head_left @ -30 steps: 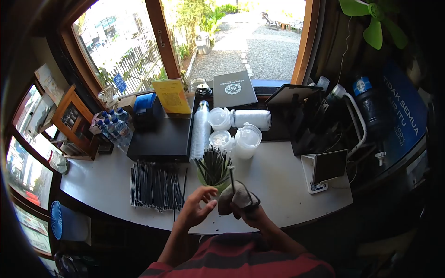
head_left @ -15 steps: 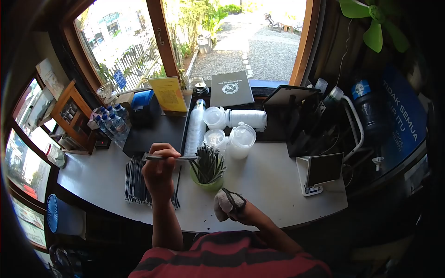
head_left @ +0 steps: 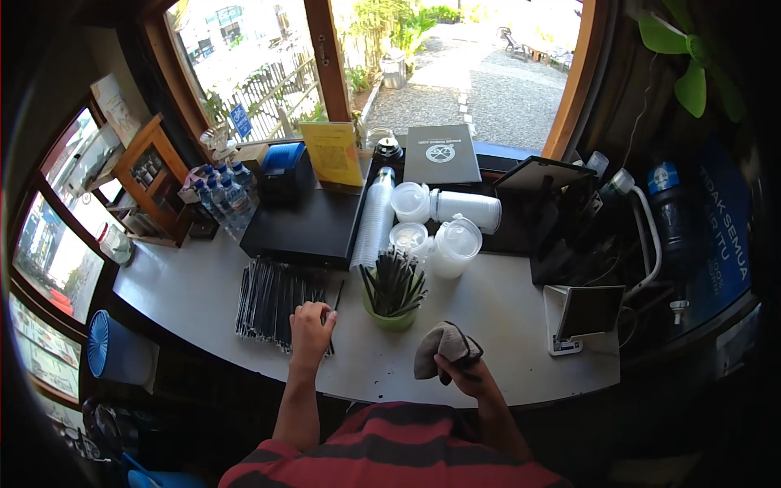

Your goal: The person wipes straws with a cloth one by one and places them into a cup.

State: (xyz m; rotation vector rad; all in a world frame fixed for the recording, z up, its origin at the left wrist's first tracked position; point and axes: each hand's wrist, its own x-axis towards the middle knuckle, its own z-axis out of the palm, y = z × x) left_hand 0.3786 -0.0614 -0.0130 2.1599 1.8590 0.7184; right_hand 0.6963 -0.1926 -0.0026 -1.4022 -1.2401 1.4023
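Straw pile [head_left: 272,305] left of pot [head_left: 390,319] — stacked cups [head_left: 373,224] behind, screen [head_left: 591,312] right, all on counter [head_left: 525,325].

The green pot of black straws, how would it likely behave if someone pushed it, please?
The green pot may tip fairly easily, since the black straws rise well above its rim. Pushed low, it would probably slide, as the counter looks smooth. The straws would likely shift, being loosely fanned.

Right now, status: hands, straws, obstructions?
Left hand at straw pile, right edge; grip unclear. Right hand holding gray cloth. Green pot, full of straws, beyond hands. No obstruction seen.
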